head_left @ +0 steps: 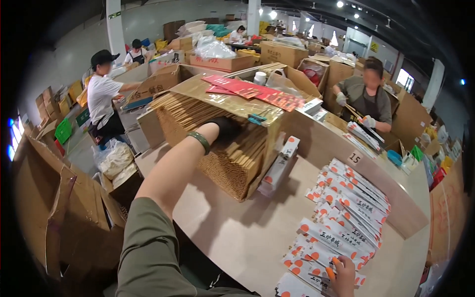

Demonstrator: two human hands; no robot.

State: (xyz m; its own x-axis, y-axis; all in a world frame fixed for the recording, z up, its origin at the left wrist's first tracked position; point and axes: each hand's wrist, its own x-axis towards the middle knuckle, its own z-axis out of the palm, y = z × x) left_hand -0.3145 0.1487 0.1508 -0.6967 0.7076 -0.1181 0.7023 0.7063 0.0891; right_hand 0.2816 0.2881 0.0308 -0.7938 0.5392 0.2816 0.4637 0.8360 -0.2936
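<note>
My left hand point(225, 129), in a black glove with a green band on the wrist, reaches into an open cardboard box point(274, 131) packed with wooden chopsticks point(222, 171). Its fingers are hidden among the sticks. At the lower right, my right hand point(345, 274) has orange covers on its fingertips, which sit slightly bent and apart over white paper sleeves point(336, 237) with orange dots. Those sleeves lie in overlapping rows on the table. Beside the box stands a bundle of similar sleeves point(279, 166).
Red printed sheets point(252, 91) lie on the chopstick box. A wooden divider point(341, 143) borders the pale table point(222, 237). Across it, a gloved co-worker point(368, 99) handles sticks. Another person point(104, 94) stands far left. Open cartons point(74, 213) sit at the near left.
</note>
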